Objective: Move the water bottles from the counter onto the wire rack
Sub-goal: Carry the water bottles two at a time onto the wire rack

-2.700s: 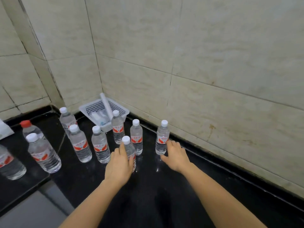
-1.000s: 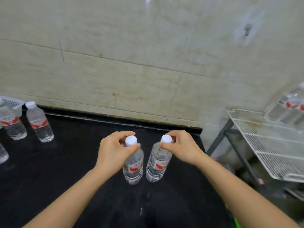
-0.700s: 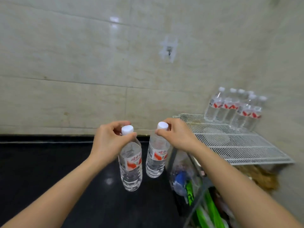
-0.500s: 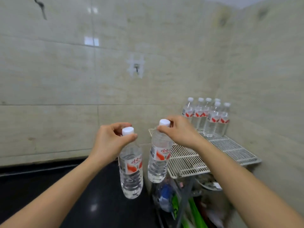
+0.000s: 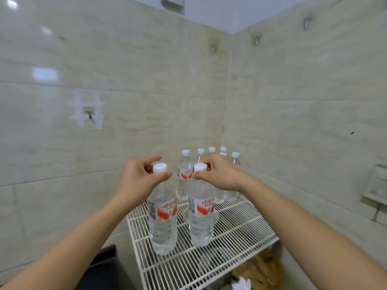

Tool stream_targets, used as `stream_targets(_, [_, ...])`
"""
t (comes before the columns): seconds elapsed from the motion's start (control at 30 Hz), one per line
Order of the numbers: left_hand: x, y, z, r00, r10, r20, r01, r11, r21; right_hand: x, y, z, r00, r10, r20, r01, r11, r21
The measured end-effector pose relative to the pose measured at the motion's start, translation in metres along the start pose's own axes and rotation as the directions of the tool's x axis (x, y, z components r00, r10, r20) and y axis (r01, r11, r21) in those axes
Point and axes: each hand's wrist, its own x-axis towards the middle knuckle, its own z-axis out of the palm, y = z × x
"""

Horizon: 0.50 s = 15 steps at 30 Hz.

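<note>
Head view: left hand [image 5: 138, 181] pinches one bottle [image 5: 163, 225], right hand [image 5: 222, 176] another [image 5: 201, 227]; perhaps six bottles [image 5: 184, 185] on rack [image 5: 240, 231].

Back corner of the rack [image 5: 240, 233] is jammed with a bunch of bottles [image 5: 185, 176], right where the two walls meet, so there's no room in there. My right hand [image 5: 219, 174] is just in front of that bunch, pretty tight. My left hand [image 5: 140, 178] has the tiled wall [image 5: 62, 185] off to its left, open air between. The left bottle [image 5: 162, 222] and right bottle [image 5: 201, 218] have a gap between them. Front and right of the grid are bare, plenty of space to come in.
</note>
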Motion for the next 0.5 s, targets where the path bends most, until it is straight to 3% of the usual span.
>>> stream_targets(0.23, [0.067,-0.019,0.086,0.990,-0.106,0.090,0.103,0.994,0.033,0.064,0.068,-0.007,0.997,0.072,0.019,-0.070,0.993,-0.091])
stream_targets(0.5, [0.110,-0.027,0.150,0.973,-0.199,0.113,0.198,0.980,0.025,0.121,0.117,-0.002,0.994,0.056,0.095,-0.047,0.994,-0.096])
